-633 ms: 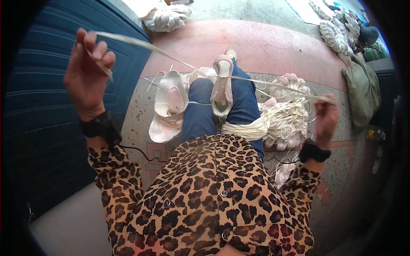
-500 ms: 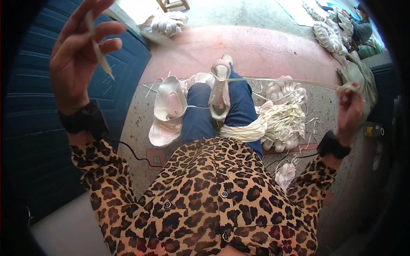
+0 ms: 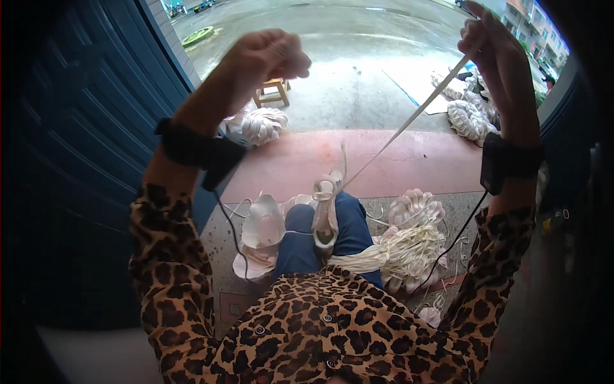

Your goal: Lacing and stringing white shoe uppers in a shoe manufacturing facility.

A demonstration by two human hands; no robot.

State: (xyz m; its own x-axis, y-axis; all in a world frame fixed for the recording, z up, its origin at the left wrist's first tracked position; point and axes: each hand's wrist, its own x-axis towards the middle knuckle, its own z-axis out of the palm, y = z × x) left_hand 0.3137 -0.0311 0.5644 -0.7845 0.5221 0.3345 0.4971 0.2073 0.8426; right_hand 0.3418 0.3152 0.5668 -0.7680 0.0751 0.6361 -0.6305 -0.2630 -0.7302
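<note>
A pale shoe upper (image 3: pixel 325 224) with a pink inside lies lengthwise between my knees, white lace threaded at its far end. From there a long white shoelace (image 3: pixel 409 123) runs taut up to my right hand (image 3: pixel 491 48), whose fingers are closed on it, high at the right. Another lace end (image 3: pixel 344 160) sticks up loose beyond the shoe. My left hand (image 3: pixel 272 56) is raised at upper left, its fingers curled together; whatever may be inside is hidden. Across my right thigh lies a bundle of cream laces (image 3: pixel 409 249).
More shoe uppers (image 3: pixel 263 221) rest left of my legs. Ringed stacks of uppers (image 3: pixel 416 208) sit at the right, with others (image 3: pixel 264 125) beyond the doorway near a wooden stool (image 3: pixel 273 93). A blue door (image 3: pixel 83 128) stands close on the left. Black cables (image 3: pixel 464 237) hang from both wrist bands.
Both hands have risen and moved inward over the doorway; the left fingers have curled in. The right-hand lace now slants upward. My head view has tilted up, showing more ground outside.
</note>
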